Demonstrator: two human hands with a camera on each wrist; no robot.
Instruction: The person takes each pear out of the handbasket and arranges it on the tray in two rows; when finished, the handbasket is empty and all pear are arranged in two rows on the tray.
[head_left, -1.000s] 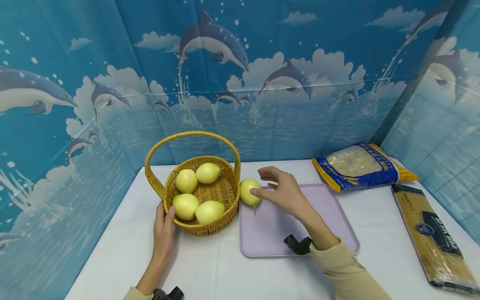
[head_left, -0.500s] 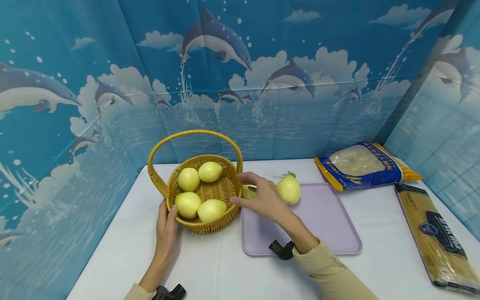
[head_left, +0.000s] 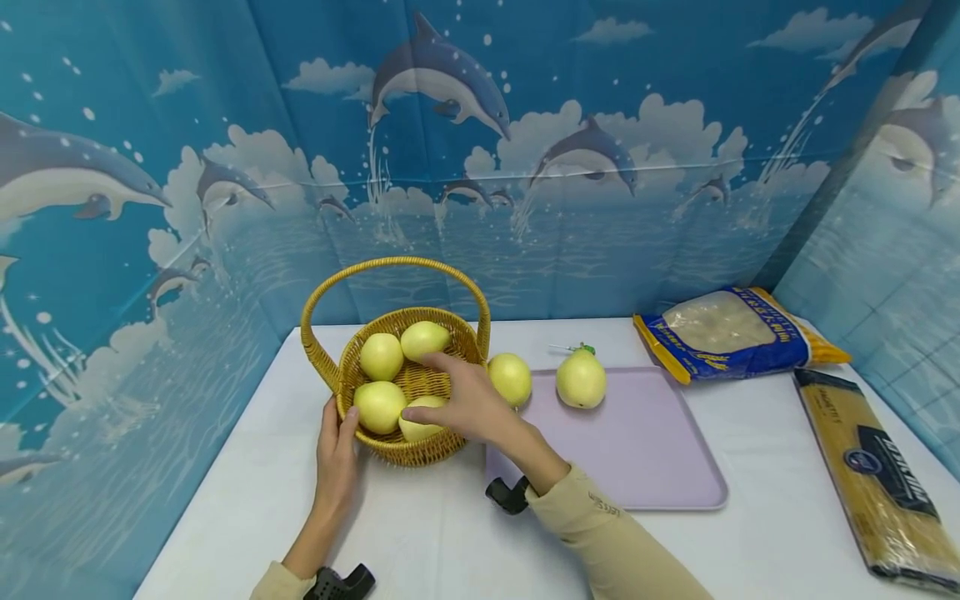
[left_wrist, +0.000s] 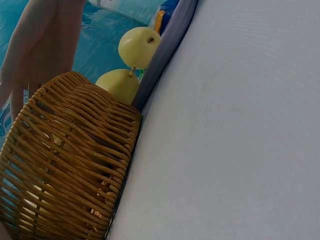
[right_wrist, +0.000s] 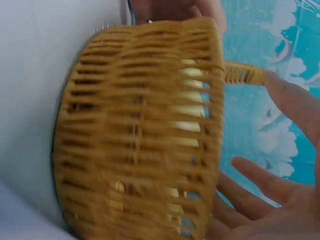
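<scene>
A yellow wicker basket (head_left: 420,454) with a tall hoop handle stands left of the middle and holds several pale yellow-green pears (head_left: 381,407). My left hand (head_left: 335,467) holds it by the left front side, thumb by the rim and fingers against the outer wall. My right hand (head_left: 472,400) is over the basket's right part, thumb and fingers spread apart with nothing between them; it partly covers the front-right pear (head_left: 422,419). In the right wrist view its fingers (right_wrist: 255,180) extend past the rim. Two more pears lie at the lilac tray's (head_left: 622,467) back edge, a left pear (head_left: 510,379) and a right pear (head_left: 581,379).
A blue and yellow plastic bag (head_left: 727,333) lies at the back right. In front of it is a long pack of spaghetti (head_left: 870,475). A small green-topped item (head_left: 583,348) shows behind the right pear. A dolphin-print curtain (head_left: 450,233) hangs behind the white table (head_left: 442,533).
My right hand has moved left from above the tray to over the basket, uncovering the two pears by the tray. The left hand stays at the basket.
</scene>
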